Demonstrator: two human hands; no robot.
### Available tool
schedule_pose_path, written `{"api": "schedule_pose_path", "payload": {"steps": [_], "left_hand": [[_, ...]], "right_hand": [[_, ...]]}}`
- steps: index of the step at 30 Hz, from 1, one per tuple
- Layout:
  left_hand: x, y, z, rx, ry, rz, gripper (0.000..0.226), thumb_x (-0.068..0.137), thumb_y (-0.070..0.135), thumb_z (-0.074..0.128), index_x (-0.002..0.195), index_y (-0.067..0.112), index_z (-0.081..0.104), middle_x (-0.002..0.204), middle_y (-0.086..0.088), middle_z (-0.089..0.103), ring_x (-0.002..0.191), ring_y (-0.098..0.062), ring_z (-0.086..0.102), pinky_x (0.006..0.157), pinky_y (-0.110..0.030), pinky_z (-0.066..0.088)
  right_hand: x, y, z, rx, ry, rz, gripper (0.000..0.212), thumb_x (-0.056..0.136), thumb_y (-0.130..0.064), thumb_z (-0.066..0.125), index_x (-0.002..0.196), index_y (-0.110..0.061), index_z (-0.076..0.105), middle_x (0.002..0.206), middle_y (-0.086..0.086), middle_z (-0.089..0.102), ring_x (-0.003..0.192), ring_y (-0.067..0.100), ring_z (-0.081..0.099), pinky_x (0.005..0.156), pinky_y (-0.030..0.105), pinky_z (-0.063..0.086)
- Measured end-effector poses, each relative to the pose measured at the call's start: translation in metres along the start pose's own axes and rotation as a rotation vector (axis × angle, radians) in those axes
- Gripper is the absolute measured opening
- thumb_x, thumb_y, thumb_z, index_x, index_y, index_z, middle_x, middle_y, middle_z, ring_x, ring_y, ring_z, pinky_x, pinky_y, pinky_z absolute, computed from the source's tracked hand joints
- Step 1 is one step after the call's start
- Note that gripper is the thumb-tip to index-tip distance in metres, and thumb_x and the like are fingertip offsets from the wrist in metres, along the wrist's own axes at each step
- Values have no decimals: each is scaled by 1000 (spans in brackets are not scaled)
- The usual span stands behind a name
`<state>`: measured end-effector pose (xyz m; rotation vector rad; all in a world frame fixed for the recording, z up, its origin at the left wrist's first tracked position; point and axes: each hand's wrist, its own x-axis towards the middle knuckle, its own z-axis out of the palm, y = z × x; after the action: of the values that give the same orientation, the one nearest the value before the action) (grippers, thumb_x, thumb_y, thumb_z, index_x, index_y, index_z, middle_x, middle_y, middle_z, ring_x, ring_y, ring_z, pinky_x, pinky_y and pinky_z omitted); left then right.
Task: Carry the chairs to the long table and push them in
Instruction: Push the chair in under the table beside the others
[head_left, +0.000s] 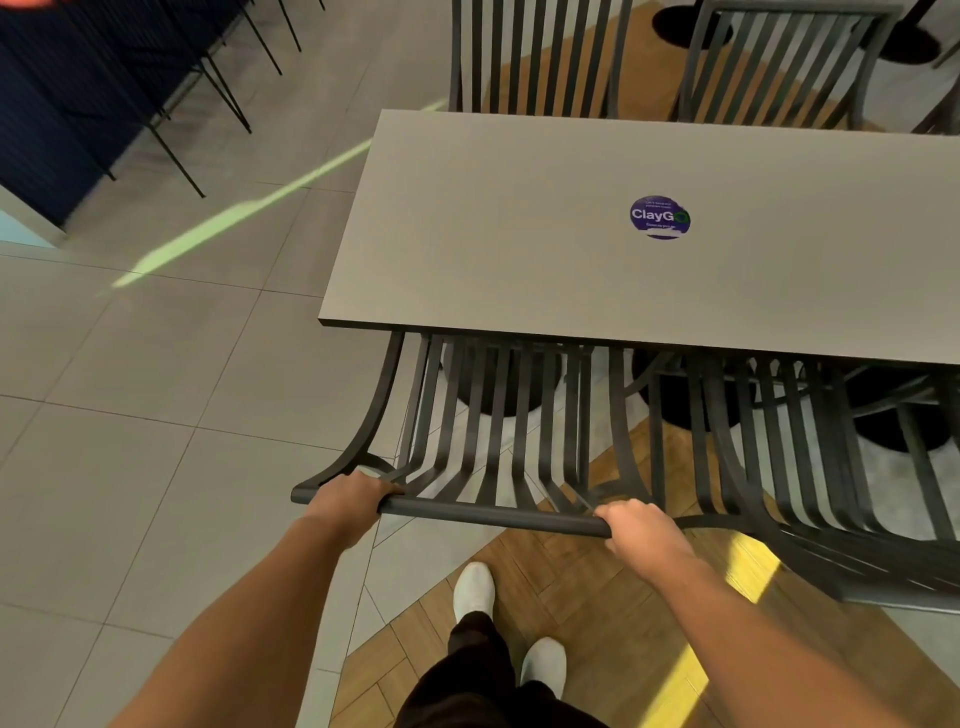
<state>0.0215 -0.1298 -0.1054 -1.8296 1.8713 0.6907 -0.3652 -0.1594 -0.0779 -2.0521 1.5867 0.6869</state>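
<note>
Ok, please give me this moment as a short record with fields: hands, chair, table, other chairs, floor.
left hand: left hand grips the top rail near its left end
right hand: right hand grips the same rail at its right end
chair: slatted chair, seat under the table edge
table: long table, round sticker on top
other chairs: neighbouring chair on the right; two chairs across
floor: grey tiles, wood strip

the long grey table is carrying one round purple sticker on its top. the floor is showing grey tiles meeting wood-pattern planks, and slatted dark chairs are standing on it along both table sides.
</note>
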Motion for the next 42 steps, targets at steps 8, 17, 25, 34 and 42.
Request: {"api": "schedule_pose_path", "payload": {"steps": [8, 17, 25, 34, 42], "left_hand": [[3, 0, 2, 34, 2, -9, 48, 105, 18, 52, 146, 44, 50, 83, 11, 51, 74, -7, 52, 65, -22, 43], [6, -2, 5, -59, -19, 19, 35, 102, 29, 61, 136, 36, 60, 87, 11, 58, 75, -6, 56, 67, -19, 42], [-2, 20, -16, -172, -28, 153, 52, 93, 71, 52, 123, 29, 63, 97, 10, 65, 86, -6, 61, 77, -23, 46], [16, 91, -57, -138, 50, 262, 39, 107, 51, 40, 118, 23, 64, 98, 3, 64, 88, -12, 61, 81, -28, 50], [17, 219, -79, -39, 77, 456, 35, 108, 46, 38, 112, 24, 64, 99, 1, 63, 87, -18, 62, 85, -41, 56]], "right_hand": [[1, -2, -2, -19, -18, 5, 30, 99, -17, 59, 127, -26, 64, 116, 3, 69, 108, 26, 66, 93, 40, 54], [-1, -2, -4, 33, -24, 35, 27, 97, -15, 60, 120, -27, 67, 108, 1, 69, 104, 24, 67, 91, 40, 55], [1, 8, -15, 401, -119, 34, 51, 78, -57, 81, 120, -32, 69, 99, -13, 66, 88, 5, 62, 74, 22, 49], [-14, 40, -45, 568, 161, 221, 30, 99, -54, 57, 111, -32, 72, 101, -8, 71, 90, 12, 63, 82, 34, 54], [-70, 129, -44, 583, 284, 369, 26, 101, -50, 54, 109, -32, 70, 102, -4, 70, 89, 17, 65, 82, 40, 58]]}}
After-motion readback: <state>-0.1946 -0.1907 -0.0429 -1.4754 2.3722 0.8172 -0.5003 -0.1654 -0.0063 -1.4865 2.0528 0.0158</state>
